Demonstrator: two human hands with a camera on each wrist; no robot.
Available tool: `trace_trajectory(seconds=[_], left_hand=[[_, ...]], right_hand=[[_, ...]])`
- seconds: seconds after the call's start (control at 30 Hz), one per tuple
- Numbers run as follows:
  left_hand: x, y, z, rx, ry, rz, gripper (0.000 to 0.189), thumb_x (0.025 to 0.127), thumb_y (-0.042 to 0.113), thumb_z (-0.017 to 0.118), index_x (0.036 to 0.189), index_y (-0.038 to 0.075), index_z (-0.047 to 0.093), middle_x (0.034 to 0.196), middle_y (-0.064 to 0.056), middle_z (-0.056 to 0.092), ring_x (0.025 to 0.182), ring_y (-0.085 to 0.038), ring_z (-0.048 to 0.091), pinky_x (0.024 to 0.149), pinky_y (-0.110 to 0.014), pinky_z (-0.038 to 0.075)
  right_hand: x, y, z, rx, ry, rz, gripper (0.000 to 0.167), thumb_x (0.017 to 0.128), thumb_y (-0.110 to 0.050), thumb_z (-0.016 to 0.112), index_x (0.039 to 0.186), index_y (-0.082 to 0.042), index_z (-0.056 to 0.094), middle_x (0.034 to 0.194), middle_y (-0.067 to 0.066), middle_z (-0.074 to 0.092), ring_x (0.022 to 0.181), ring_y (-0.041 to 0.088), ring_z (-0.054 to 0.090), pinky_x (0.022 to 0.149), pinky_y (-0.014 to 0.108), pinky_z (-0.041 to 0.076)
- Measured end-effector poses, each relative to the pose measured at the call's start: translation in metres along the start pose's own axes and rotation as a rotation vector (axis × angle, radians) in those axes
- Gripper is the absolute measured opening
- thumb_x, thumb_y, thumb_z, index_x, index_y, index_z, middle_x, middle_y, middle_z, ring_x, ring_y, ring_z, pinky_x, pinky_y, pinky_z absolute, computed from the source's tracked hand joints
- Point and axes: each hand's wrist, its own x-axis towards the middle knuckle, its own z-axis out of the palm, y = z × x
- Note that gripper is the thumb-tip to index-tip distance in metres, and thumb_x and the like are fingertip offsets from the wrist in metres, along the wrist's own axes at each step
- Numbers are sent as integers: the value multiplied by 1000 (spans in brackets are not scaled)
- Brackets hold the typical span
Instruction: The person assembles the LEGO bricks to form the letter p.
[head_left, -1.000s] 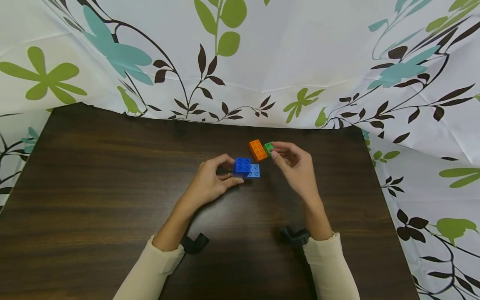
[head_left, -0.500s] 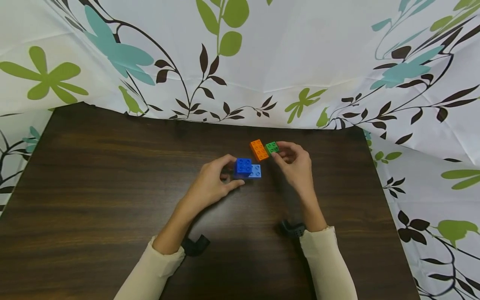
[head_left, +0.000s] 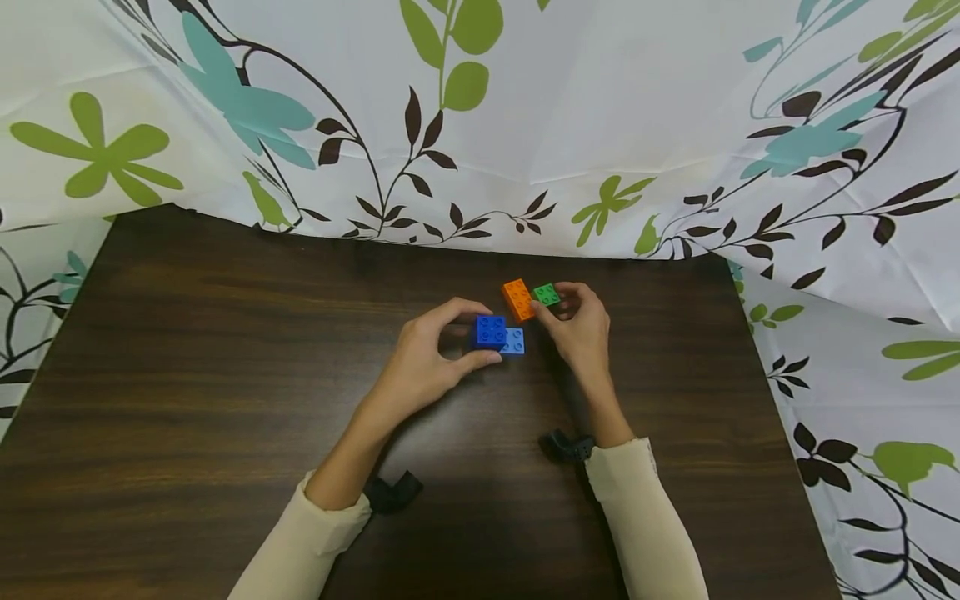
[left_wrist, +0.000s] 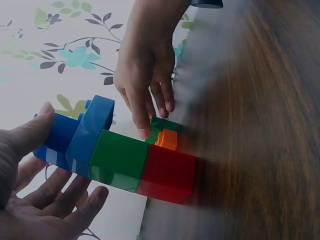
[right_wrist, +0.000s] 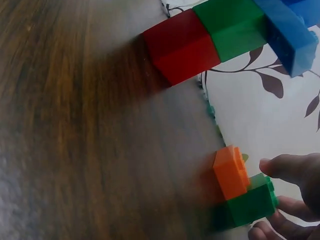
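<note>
A tower of bricks stands on the table: a red brick (left_wrist: 167, 172) at the bottom, a green brick (left_wrist: 119, 160) over it, then a light blue brick (head_left: 515, 341) and a dark blue brick (head_left: 490, 332) on top. My left hand (head_left: 427, 358) holds the tower near its top, thumb and fingers round the dark blue brick. To the right and farther back lie an orange brick (head_left: 517, 298) and a small green brick (head_left: 547, 294), side by side. My right hand (head_left: 587, 335) is beside them, with thumb and fingers spread around the small green brick's right side and its thumb tip near the orange brick.
The dark wooden table (head_left: 225, 375) ends at the back against a hanging white cloth (head_left: 570, 117) printed with leaves and birds. Black wrist devices are on both forearms, by the pale sleeves (head_left: 645, 508).
My right hand has moved left, its thumb sliding from the small green brick toward the orange one. My left fingers have reached slightly farther round the dark blue brick. The bricks keep their places.
</note>
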Motion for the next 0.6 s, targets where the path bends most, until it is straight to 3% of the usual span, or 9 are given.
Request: trace_trajectory(seconds=[0.1,0.33,0.6], left_hand=[[0,0,1,1,11,-3,44,89,18,90,128,14,70,132,-10,75,118,-30,74,101,-47,62],[1,0,3,-89,14,-56,38,90,12,88,124,12,72,129,-12,75,120,-32,74,95,-46,65],[1,0,3,-125,19,-82,36,89,12,89,122,11,74,129,-12,75,121,-33,74,93,-46,65]], right_hand=[[1,2,0,10,15,3,45,92,-23,88,128,-1,70,117,19,74,101,33,70,88,42,62],[1,9,-4,39,33,-11,38,91,-18,86,122,-2,73,109,19,76,94,30,72,71,8,48],[-7,6,-16,39,34,-28,35,91,-16,85,122,-2,74,107,19,75,94,30,70,73,10,49]])
